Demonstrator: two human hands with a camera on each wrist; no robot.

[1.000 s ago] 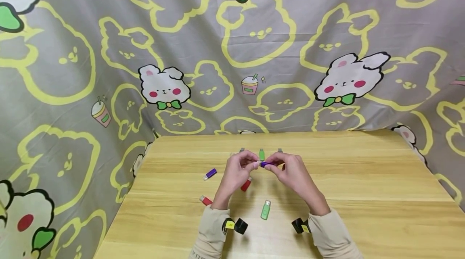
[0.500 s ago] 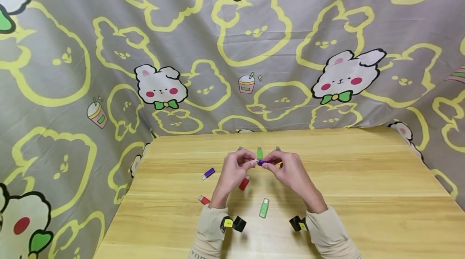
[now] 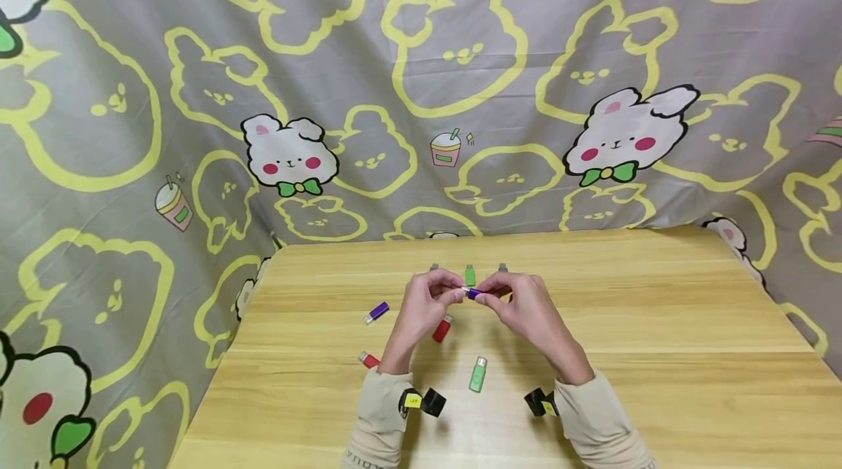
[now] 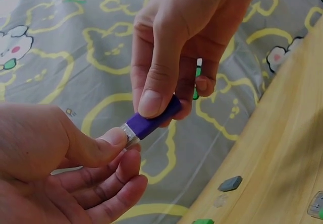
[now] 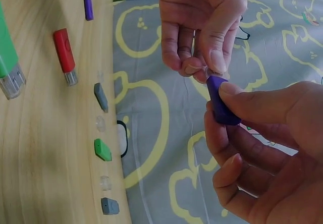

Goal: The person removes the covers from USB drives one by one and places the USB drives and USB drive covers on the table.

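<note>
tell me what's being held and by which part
A purple USB stick: the right fingers pinch its body, the left fingers its clear end.

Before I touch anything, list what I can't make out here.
Head view: left grey piece, lower part behind the left hand.
Head view: nearer red drive, one end behind the left wrist.
Left wrist view: tip of the held purple drive, covered by the left hand.
Right wrist view: near green drive, cut off by the left edge.
</note>
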